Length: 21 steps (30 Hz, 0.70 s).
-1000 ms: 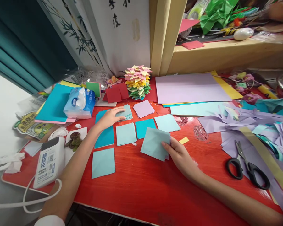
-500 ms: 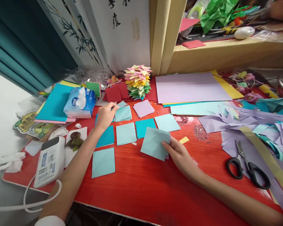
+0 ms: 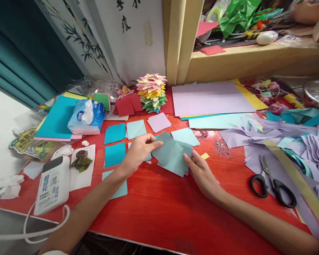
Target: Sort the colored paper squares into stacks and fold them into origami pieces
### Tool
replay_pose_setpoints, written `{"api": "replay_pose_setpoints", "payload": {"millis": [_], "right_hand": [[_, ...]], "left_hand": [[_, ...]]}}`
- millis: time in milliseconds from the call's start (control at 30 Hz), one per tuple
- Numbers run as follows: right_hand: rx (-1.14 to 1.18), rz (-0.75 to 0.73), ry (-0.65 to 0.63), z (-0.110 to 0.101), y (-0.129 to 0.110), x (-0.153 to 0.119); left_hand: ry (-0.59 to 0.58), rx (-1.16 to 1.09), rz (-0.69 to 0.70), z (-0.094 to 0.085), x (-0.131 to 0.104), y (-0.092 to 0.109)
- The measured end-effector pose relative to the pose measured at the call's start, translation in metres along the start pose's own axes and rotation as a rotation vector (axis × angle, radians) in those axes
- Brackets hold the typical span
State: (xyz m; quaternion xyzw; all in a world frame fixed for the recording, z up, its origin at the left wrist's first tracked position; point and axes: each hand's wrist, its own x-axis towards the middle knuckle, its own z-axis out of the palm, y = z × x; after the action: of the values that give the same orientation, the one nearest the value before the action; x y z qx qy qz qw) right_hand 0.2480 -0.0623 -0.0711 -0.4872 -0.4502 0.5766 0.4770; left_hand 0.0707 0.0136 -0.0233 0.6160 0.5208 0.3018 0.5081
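Over the red table (image 3: pixel 159 212), my right hand (image 3: pixel 202 170) grips several light blue paper squares (image 3: pixel 175 163) by their right edge. My left hand (image 3: pixel 138 152) pinches a light blue square (image 3: pixel 162 143) between thumb and fingers, and it overlaps the squares in my right hand. Stacks of paper squares lie around: teal stacks (image 3: pixel 114 133) at the left, a pale blue stack (image 3: pixel 136 129) beside them, a lilac stack (image 3: pixel 158 122) and another pale blue stack (image 3: pixel 186 136) behind my hands. A pale blue square (image 3: pixel 121 190) is partly hidden by my left forearm.
Black-handled scissors (image 3: pixel 272 184) lie open at the right among lilac paper strips (image 3: pixel 255 131). A folded-paper tower (image 3: pixel 152 92) stands at the back beside large sheets (image 3: pixel 212 97). Left are a tissue pack (image 3: pixel 86 118) and a white device (image 3: pixel 53 186) with a cable.
My left hand has moved right and toward me from the back stack, bringing a light blue square to those in my right hand. The whole view has shifted slightly.
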Motion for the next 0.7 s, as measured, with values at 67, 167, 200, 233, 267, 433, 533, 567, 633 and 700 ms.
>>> {"api": "replay_pose_setpoints", "payload": {"millis": [67, 167, 200, 233, 267, 433, 533, 567, 633, 700], "right_hand": [[0.015, -0.009, -0.009, -0.001, 0.001, 0.001], [0.033, -0.019, -0.012, -0.002, 0.001, 0.000], [0.040, -0.015, -0.007, -0.002, 0.001, 0.000], [0.050, -0.010, 0.000, -0.002, 0.001, 0.000], [0.060, -0.004, 0.006, -0.002, 0.001, 0.000], [0.089, 0.001, 0.016, -0.002, 0.001, 0.000], [0.091, 0.002, 0.015, -0.002, 0.001, 0.000], [0.085, 0.005, 0.017, -0.002, 0.001, 0.000], [0.063, 0.011, 0.024, -0.002, -0.001, -0.001], [0.039, 0.018, 0.033, -0.002, -0.003, -0.002]], "left_hand": [[-0.024, 0.007, -0.027, 0.008, -0.002, -0.004], [-0.015, 0.042, -0.045, 0.013, -0.003, -0.006], [-0.005, 0.052, -0.047, 0.014, -0.004, -0.006], [0.005, 0.058, -0.045, 0.014, -0.004, -0.006], [0.013, 0.064, -0.041, 0.014, -0.004, -0.006], [0.045, 0.103, -0.035, 0.016, -0.005, -0.006], [0.046, 0.114, -0.028, 0.016, -0.005, -0.009], [0.047, 0.116, -0.026, 0.016, -0.005, -0.009], [0.048, 0.122, -0.024, 0.016, -0.004, -0.011], [0.071, 0.139, -0.010, 0.017, -0.005, -0.011]]}}
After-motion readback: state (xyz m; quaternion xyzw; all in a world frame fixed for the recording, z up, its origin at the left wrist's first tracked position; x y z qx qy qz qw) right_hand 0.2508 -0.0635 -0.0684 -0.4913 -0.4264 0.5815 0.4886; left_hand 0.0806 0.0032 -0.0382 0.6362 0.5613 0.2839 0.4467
